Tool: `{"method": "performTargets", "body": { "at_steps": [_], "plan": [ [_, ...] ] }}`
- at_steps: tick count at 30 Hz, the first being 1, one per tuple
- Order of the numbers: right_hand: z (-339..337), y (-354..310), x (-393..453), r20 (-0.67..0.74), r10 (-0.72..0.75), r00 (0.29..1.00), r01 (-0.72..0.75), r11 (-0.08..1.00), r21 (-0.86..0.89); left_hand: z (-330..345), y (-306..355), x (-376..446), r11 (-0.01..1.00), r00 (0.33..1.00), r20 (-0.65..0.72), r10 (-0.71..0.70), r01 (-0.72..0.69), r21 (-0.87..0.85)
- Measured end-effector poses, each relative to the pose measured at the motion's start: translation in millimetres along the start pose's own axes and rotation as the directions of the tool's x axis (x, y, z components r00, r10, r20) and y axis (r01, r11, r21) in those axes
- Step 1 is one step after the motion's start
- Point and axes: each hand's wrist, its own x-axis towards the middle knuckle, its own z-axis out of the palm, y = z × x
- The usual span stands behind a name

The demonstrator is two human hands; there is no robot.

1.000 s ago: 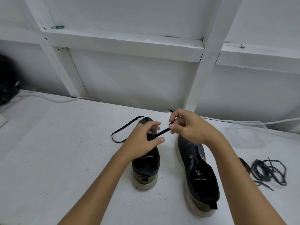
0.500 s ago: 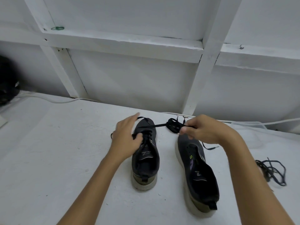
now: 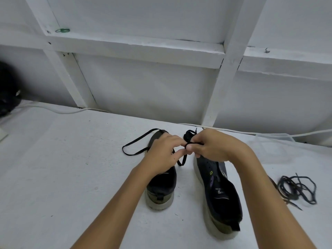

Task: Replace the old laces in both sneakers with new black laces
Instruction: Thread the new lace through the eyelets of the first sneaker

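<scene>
Two hands lacing the left sneaker [image 3: 161, 178].
Left hand [image 3: 161, 155] and right hand [image 3: 213, 146] both pinch the black lace [image 3: 136, 142] above its toe.

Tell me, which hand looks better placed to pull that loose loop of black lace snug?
Probably the left hand: it sits over the left sneaker, and the black lace loops out just beside it. The right hand is busy pinching the lace.

- White table [image 3: 53, 177], surface scuffed and speckled.
- Two dark sneakers stood on it, heels toward camera: left sneaker [image 3: 161, 191], right sneaker [image 3: 222, 198].
- Flat black lace [image 3: 136, 143] looped beside left toe.
- Tangled dark laces [image 3: 298, 189] lay far right.
- White cable [image 3: 59, 110] ran along back edge.
- Dark object [image 3: 7, 90], possibly a bag, far left.
</scene>
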Motion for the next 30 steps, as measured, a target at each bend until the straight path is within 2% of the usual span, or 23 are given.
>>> {"method": "performTargets", "body": {
  "at_steps": [3, 7, 12, 17, 22, 25, 26, 28, 30],
  "plan": [
    [1, 6, -1, -0.011, 0.033, 0.999, -0.032, 0.998, 0.047, -3, -3, -1, 0.999, 0.989, -0.147, -0.034, 0.034, -0.004],
    [5, 14, 0, -0.026, 0.096, 0.995, -0.094, 0.991, 0.095, -21, -26, -7, 0.982, 0.916, -0.366, -0.166, 0.188, 0.025],
    [23, 5, 9, -0.06, 0.161, 0.985, -0.158, 0.986, 0.046, -44, -49, -18, 0.949, 0.842, -0.494, -0.216, 0.3, 0.096],
    [44, -3, 21, -0.14, 0.23, 0.963, -0.227, 0.973, 0.037, -51, -59, -22, 0.899, 0.744, -0.576, -0.339, 0.436, 0.034],
    [58, -1, 24, -0.151, 0.251, 0.956, -0.243, 0.967, 0.075, -50, -67, -24, 0.858, 0.703, -0.571, -0.424, 0.514, -0.005],
    [66, 3, 28, -0.255, 0.346, 0.903, -0.316, 0.936, 0.153, -44, -62, -25, 0.836, 0.706, -0.547, -0.451, 0.548, 0.019],
    [69, 4, 29, -0.311, 0.373, 0.875, -0.317, 0.924, 0.215, -39, -56, -25, 0.841, 0.718, -0.515, -0.468, 0.541, -0.011],
    [79, 5, 32, -0.377, 0.42, 0.825, -0.224, 0.857, 0.464, -27, -38, -26, 0.857, 0.765, -0.402, -0.504, 0.5, -0.123],
    [91, 2, 33, -0.353, 0.466, 0.811, -0.081, 0.687, 0.722, -15, -21, -29, 0.861, 0.821, -0.262, -0.508, 0.49, -0.135]
  ]
}}
